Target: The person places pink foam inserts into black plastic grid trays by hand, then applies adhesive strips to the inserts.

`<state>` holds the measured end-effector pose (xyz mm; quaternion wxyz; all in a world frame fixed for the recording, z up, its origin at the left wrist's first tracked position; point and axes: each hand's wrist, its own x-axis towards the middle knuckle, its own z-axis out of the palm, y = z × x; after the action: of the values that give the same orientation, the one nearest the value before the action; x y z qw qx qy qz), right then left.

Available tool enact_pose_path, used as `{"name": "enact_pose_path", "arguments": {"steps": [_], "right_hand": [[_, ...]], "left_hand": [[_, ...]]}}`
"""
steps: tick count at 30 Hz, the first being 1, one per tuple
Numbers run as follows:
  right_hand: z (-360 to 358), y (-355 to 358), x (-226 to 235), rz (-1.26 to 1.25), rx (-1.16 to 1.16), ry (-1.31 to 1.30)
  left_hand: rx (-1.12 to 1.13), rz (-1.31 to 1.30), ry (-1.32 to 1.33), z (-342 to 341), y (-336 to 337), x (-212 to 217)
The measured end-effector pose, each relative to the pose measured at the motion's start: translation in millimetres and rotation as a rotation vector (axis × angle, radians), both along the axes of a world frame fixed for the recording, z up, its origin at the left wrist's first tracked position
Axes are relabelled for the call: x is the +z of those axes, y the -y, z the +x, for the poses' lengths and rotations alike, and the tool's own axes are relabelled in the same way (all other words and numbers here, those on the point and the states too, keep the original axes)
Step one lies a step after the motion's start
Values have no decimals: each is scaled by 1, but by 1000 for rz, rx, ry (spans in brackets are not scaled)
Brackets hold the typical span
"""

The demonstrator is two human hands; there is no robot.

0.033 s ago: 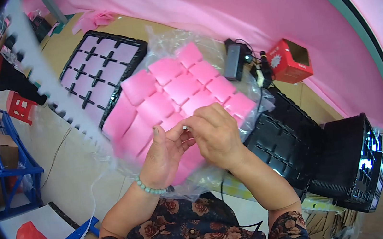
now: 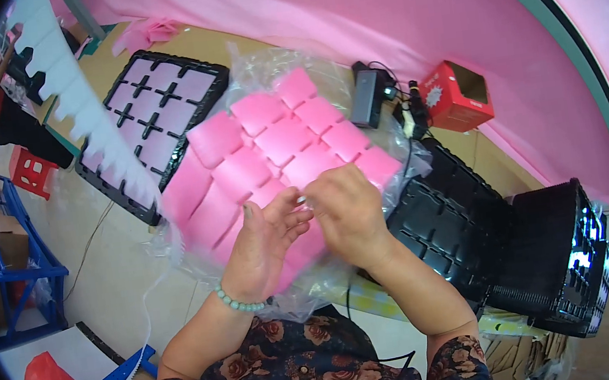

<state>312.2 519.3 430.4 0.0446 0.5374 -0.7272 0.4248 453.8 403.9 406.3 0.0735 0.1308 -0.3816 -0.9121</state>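
Right hand (image 2: 349, 207): fingers bunched, tips gathered in a narrow pinch. A small pale fleck shows at the tips; too small to tell whether it is a held piece or a fingernail, so cannot say what the grip holds.

Left hand (image 2: 251, 254): half open, thumb raised, fingers loosely curled just beside the right fingertips. Bead bracelet (image 2: 236, 303), pale green, on its wrist.

Pink padded sheet (image 2: 286, 140): directly below the pinch and spreading beyond it, marked into puffed squares by slits. Contact with the hands cannot be told. Clear plastic film (image 2: 280, 62) shows around its edges.

Beyond the grip and to the left: black plastic tray (image 2: 210, 101) with cross-shaped dividers over lilac panels. White scalloped strip (image 2: 66, 75) crosses in front of it.

Right of the grip, near the right forearm: black molded trays (image 2: 432, 227). Beyond the grip, to the right: grey box-shaped device (image 2: 365, 100) with cables, then open red carton (image 2: 449, 105).
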Motion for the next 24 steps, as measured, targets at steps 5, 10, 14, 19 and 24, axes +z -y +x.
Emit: {"name": "enact_pose_path", "arguments": {"steps": [5,10,14,19,24], "right_hand": [[-91,-84,-50,-207,-528,466],[-180,-148,-66,-266,-830,705],[-221,-166,-41,-345,-813,765],[-332,-184,-9,-94,-1001,273],[-406,-171,-24,182,-1059,256]], "left_hand": [[183,-141,180,13,-8,-12],[197,-151,177,35,11,-27],[209,-174,168,47,27,-35],[175,-143,163,31,41,-51],[183,-257,155,11,35,-41]]}}
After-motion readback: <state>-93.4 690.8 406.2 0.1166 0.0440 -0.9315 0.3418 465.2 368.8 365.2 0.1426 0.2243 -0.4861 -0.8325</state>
